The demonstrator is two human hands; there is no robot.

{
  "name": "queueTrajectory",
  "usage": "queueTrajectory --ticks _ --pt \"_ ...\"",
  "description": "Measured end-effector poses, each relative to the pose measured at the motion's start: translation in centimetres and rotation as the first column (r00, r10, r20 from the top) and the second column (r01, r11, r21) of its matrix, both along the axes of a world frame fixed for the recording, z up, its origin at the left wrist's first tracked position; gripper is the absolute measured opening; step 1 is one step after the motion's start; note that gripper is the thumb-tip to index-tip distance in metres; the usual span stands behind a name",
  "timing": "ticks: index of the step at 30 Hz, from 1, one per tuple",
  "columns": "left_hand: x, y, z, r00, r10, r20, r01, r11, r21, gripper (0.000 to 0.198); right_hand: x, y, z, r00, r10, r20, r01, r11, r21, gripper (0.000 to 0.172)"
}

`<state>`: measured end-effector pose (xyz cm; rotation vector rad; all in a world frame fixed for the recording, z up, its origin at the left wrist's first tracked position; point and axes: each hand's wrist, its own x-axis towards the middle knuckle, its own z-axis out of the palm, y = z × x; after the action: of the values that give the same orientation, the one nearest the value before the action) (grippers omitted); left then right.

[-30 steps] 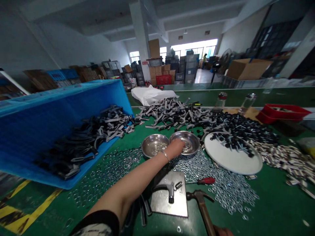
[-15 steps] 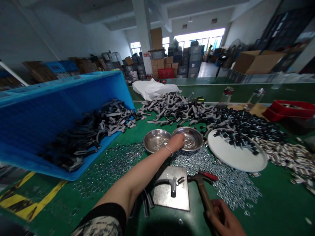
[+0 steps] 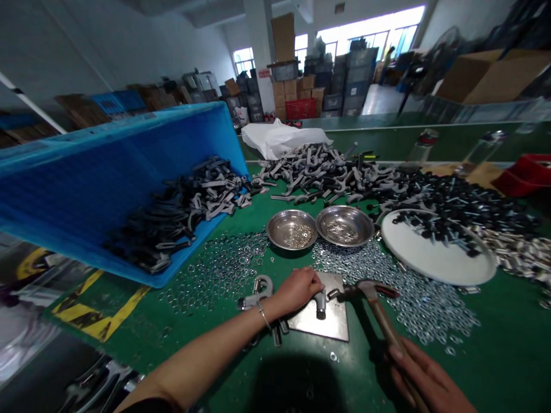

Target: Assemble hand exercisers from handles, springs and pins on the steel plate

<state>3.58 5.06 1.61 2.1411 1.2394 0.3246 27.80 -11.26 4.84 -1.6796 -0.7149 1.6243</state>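
Note:
My left hand (image 3: 298, 289) is closed over a grey T-shaped metal part (image 3: 320, 303) that lies on a small steel plate (image 3: 333, 324) on the green table. My right hand (image 3: 426, 382) grips the wooden handle of a hammer (image 3: 375, 303), whose head hovers just right of the part. Another grey metal piece (image 3: 255, 291) lies just left of my left wrist. Two steel bowls (image 3: 293, 229) (image 3: 345, 224) with small hardware stand beyond the plate. Loose shiny washers (image 3: 404, 310) are spread around them.
A tilted blue crate (image 3: 77, 183) of dark metal handles fills the left. A white round tray (image 3: 439, 261) with black bolts sits at the right, with a red bin (image 3: 525, 172) beyond. Grey handles (image 3: 318, 172) are piled at the back. Boxes and crates stand far behind.
My left hand has drawn back from the right steel bowl to the part on the plate. My right hand has swung the hammer up, head near the part. The camera tilted down.

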Motion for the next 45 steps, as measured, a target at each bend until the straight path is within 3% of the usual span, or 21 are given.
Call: queueTrajectory --ticks 3,5,8,9,12,14,19,20,23,24,28,32,34,36,38,40,42,45 --pt "0.4 0.1 0.1 0.997 -0.021 -0.079 0.025 0.999 0.045 0.021 0.1 0.6 -0.6 0.992 0.089 0.091 -0.098 0.991 0.092 0.048" --pt "0.6 0.0 0.4 0.985 -0.099 -0.14 0.122 0.979 0.166 0.021 0.6 0.8 -0.8 0.97 0.13 0.204 -0.165 0.973 0.16 0.044" --pt "0.4 -0.3 0.4 0.935 -0.257 -0.244 0.333 0.871 0.36 0.023 1.6 1.2 -0.9 0.93 0.182 0.321 -0.247 0.953 0.176 0.043" --pt "0.3 -0.3 0.3 0.933 -0.266 -0.243 0.343 0.861 0.375 0.023 1.9 1.3 -0.9 0.921 0.211 0.329 -0.273 0.95 0.155 0.043" --pt "0.2 -0.4 -0.2 0.975 -0.156 -0.156 0.195 0.939 0.283 0.02 2.6 1.5 -1.4 0.904 0.288 0.317 -0.326 0.943 0.072 0.046" --pt "0.2 -0.3 -0.4 0.983 -0.119 -0.143 0.153 0.953 0.26 0.019 2.8 1.6 -1.7 0.895 0.3 0.332 -0.328 0.944 0.032 0.049" --pt "0.3 -0.3 0.3 0.898 -0.317 -0.304 0.42 0.824 0.381 0.026 3.0 1.8 -1.0 0.799 0.323 0.507 -0.442 0.887 0.132 0.045" --pt "0.2 -0.5 0.4 0.908 -0.303 -0.29 0.399 0.837 0.375 0.035 3.0 1.7 -0.5 0.771 0.314 0.553 -0.464 0.873 0.151 0.046" --pt "-0.3 -1.5 0.4 0.968 -0.183 -0.171 0.231 0.918 0.322 0.106 2.2 1.5 1.2 0.713 0.268 0.648 -0.491 0.85 0.19 0.047" --pt "-0.4 -1.9 0.2 0.977 -0.159 -0.14 0.194 0.939 0.284 0.12 1.7 1.6 1.5 0.702 0.252 0.666 -0.499 0.841 0.208 0.047" --pt "-0.7 -2.6 -0.6 0.984 -0.153 -0.09 0.162 0.982 0.102 0.123 0.4 3.0 1.1 0.646 0.314 0.696 -0.572 0.803 0.168 0.041" --pt "-0.8 -3.0 -0.2 0.985 -0.155 -0.076 0.159 0.986 0.044 0.123 1.6 4.3 -1.2 0.728 0.393 0.562 -0.514 0.855 0.068 0.048" --pt "-0.9 -3.3 0.6 0.986 -0.146 -0.075 0.147 0.989 0.016 0.124 2.6 4.4 -2.2 0.703 0.318 0.636 -0.473 0.877 0.084 0.051" --pt "-1.0 -2.9 1.6 0.988 -0.15 -0.04 0.149 0.988 -0.024 0.126 3.0 4.5 -3.1 0.578 0.143 0.803 -0.523 0.82 0.231 0.05" --pt "-1.2 -1.3 2.9 0.987 -0.153 0.049 0.154 0.988 -0.012 0.117 2.2 4.9 -4.0 0.467 -0.044 0.883 -0.637 0.675 0.371 0.047" --pt "-1.6 2.1 4.3 0.984 -0.133 0.115 0.122 0.988 0.098 0.093 0.3 5.8 -4.7 0.411 -0.081 0.908 -0.735 0.559 0.382 0.047" --pt "-2.6 6.9 5.7 0.996 -0.072 0.056 0.056 0.97 0.238 0.064 -1.9 6.9 -5.1 0.363 -0.026 0.931 -0.788 0.525 0.322 0.045" --pt "-4.5 15.0 6.8 0.984 0.089 -0.152 -0.033 0.942 0.335 0.032 -3.9 8.7 -5.8 0.318 -0.002 0.948 -0.8 0.535 0.27 0.031"
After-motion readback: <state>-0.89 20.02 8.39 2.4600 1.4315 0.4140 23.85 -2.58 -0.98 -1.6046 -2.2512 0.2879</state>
